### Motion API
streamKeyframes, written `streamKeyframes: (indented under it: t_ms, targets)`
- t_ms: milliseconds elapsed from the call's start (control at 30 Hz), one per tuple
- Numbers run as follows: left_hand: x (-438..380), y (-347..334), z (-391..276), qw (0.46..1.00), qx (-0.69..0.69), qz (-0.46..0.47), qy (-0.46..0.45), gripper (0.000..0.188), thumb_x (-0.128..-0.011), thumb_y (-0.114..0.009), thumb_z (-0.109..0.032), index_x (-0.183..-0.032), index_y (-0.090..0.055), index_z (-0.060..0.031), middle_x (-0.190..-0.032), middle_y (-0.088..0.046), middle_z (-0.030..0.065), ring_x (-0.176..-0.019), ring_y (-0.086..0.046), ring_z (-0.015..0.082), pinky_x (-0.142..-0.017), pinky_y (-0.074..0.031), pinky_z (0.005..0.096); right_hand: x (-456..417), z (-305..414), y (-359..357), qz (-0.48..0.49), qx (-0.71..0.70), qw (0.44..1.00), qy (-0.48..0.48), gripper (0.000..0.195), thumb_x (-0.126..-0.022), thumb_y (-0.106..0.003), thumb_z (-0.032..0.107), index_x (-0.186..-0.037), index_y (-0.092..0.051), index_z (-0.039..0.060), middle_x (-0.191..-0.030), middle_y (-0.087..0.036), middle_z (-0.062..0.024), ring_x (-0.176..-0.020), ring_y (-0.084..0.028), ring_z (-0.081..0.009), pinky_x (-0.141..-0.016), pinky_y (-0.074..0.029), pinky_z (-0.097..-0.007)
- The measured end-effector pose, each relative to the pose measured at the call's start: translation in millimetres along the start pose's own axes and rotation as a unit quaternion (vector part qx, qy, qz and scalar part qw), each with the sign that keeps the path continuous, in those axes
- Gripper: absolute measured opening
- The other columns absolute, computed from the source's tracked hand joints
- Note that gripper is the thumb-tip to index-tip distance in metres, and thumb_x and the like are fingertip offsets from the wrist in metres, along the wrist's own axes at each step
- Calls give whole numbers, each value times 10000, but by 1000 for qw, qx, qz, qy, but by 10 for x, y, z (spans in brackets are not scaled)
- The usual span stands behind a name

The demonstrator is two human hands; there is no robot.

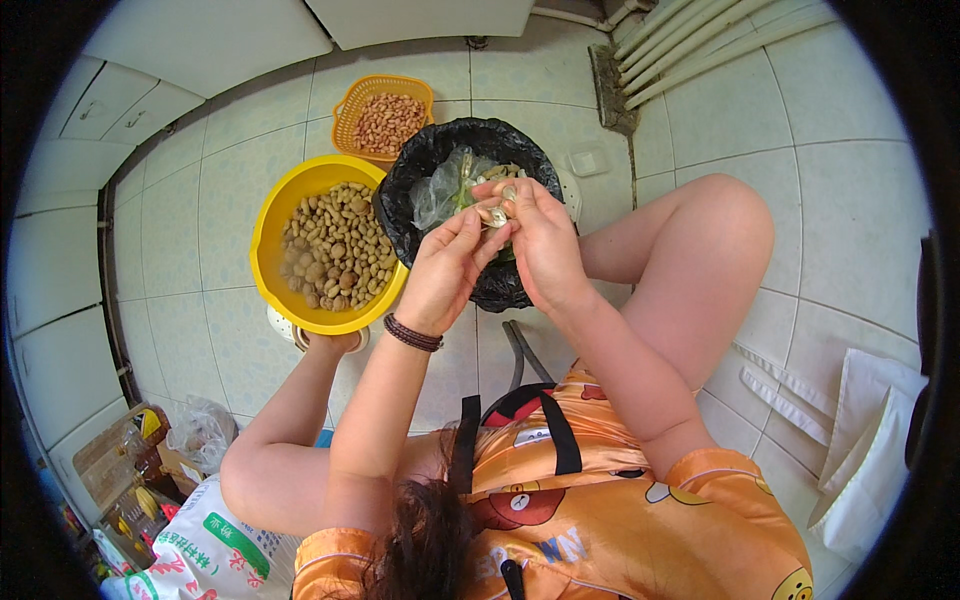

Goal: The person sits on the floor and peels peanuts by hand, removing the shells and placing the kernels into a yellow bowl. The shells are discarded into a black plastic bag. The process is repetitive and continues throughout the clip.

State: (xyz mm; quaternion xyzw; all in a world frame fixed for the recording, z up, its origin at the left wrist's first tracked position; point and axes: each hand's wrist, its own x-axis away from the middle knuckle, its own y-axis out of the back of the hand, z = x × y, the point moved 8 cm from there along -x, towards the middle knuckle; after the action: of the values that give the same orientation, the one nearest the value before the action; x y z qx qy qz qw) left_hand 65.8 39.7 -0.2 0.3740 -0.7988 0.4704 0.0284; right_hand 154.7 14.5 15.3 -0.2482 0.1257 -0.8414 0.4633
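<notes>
Over a bin lined with a black plastic bag (495,289), my two hands meet at the fingertips. My left hand (444,277) pinches an opened peanut shell (495,217), its pale inside facing up. Between the fingers of my right hand (547,251) is another piece of peanut shell (510,193). Whether a kernel sits in either piece is too small to tell. Inside the bin lie a clear plastic bag (433,201), shells and something green. To the left is a yellow basin (268,225) of unshelled peanuts (349,217) and several rounder walnut-like nuts (315,271).
Behind the basin, an orange plastic basket (345,135) holds shelled peanut kernels (388,122). A small clear container (587,160) lies right of the bin. White cabinets (67,247) line the left. A printed white sack (225,540) rests lower left; pipes (690,45) stand at upper right.
</notes>
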Motion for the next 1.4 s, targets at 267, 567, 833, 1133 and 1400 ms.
streamKeyframes:
  t_ms: [267,567,833,1133,1400]
  targets:
    - [-18,106,-52,995,91,-3,50,272,-943,-413,-59,-1188,-473,42,-1190,-539,104,-1114,-535,189,-985,-440,303,150,261,-310,83,387,880,264,200,-973,-411,164,-897,-526,20,-1105,-549,-101,-1147,-447,-273,-982,-346,-367]
    - [-4,125,-37,995,71,-18,67,235,-932,-478,-100,-1096,-520,63,-1087,-584,121,-1013,-597,192,-903,-497,302,28,46,-153,92,124,987,51,236,-994,-392,213,-938,-544,42,-1117,-555,-48,-1009,-488,-114,-922,-377,-280]
    - [6,142,-26,991,-114,-42,63,357,-921,-569,-252,-1030,-577,88,-993,-637,157,-906,-645,178,-822,-530,261,25,-31,-110,60,52,997,-18,260,-1001,-376,255,-944,-524,49,-1121,-577,-77,-969,-545,-132,-886,-425,-279]
    - [-27,190,-36,997,-45,-37,46,223,-907,-455,-77,-979,-569,100,-950,-628,128,-901,-640,195,-854,-527,285,-12,-78,-95,56,51,997,-3,292,-1012,-331,211,-955,-531,7,-1019,-609,-90,-861,-586,-121,-795,-479,-259]
    - [-284,773,-69,984,10,-161,75,206,-941,-418,-86,-915,-549,71,-874,-595,93,-809,-603,159,-790,-529,266,-112,-121,245,-53,224,973,-19,228,-975,-404,122,-1109,-524,-18,-1114,-598,-118,-1014,-558,-151,-909,-410,-269]
